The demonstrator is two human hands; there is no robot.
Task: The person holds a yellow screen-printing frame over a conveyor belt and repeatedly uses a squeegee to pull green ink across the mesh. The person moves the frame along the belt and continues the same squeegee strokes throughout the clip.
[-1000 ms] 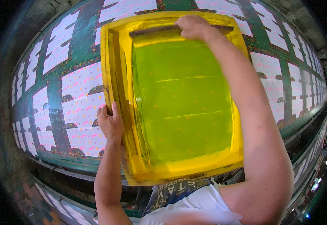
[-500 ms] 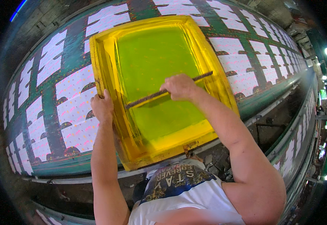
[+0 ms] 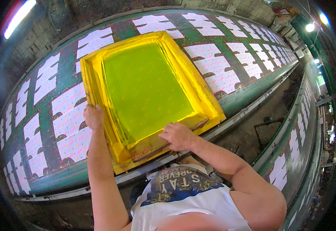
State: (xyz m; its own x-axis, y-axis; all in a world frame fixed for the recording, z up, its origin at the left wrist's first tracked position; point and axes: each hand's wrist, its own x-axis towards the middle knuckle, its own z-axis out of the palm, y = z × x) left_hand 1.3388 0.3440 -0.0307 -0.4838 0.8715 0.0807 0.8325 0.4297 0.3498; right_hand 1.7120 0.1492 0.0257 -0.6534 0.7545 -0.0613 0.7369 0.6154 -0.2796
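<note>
A yellow-smeared screen frame (image 3: 214, 107) with green mesh (image 3: 147, 88) lies tilted on the long green printing table (image 3: 233, 101). My left hand (image 3: 94, 115) is closed round the frame's left rail. My right hand (image 3: 177, 136) is at the near end, fingers curled on the squeegee (image 3: 147, 153), a long bar coated in yellow along the inside of that end, partly hidden by the hand. Thick yellow ink lines the mesh's sides. White printed panels (image 3: 210, 67) with dark semicircular gaps lie in rows around the frame.
A metal rail (image 3: 237, 119) runs along the table's near side. Beyond an aisle on the right stands another table (image 3: 299, 123) with white panels. A worn wall (image 3: 41, 30) runs behind, with a tube light (image 3: 20, 18) at top left and small lamps at right.
My right hand has pulled the squeegee from the far end of the screen down to the near end. My left hand stays on the left rail. The view has shifted, showing more surroundings.
</note>
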